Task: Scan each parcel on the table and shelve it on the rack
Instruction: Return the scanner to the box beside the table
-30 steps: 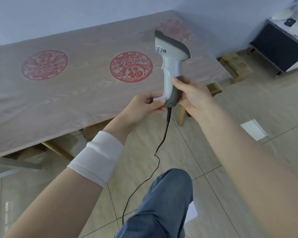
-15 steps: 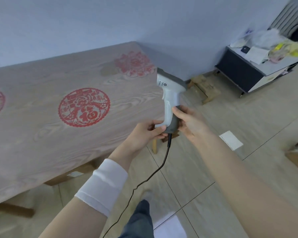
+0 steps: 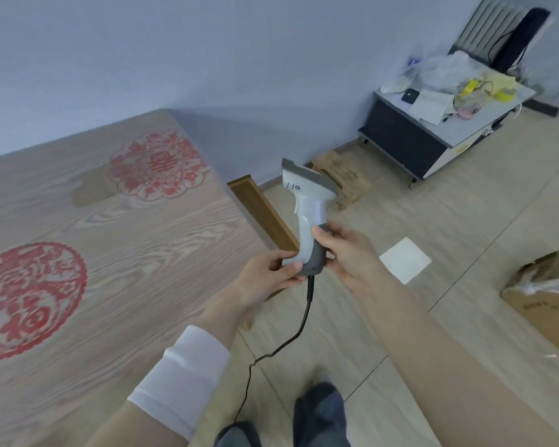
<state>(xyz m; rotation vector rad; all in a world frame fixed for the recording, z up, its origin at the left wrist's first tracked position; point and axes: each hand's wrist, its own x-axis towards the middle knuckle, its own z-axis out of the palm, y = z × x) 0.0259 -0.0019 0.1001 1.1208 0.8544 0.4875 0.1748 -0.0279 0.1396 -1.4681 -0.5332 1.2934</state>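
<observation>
A wide white elastic fabric band [image 3: 181,379] wraps the forearm behind the left hand [image 3: 265,275]. Dark blue-grey denim trousers [image 3: 320,414] cover the legs below.

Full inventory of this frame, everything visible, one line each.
scanner: one, white and grey, mid-frame, held in both hands
cable: one, black, from the scanner's handle down to the floor
table: one, pale wood grain, left
paper-cut decals: two, red, on the table top
cabinet: one, dark front, pale top, far right, papers and bags on it
cardboard box: one, brown, floor, right edge
white square: one, on the floor
stool: one, wooden, by the wall
left hand: grips the handle's base; white wristband
right hand: grips the handle
</observation>
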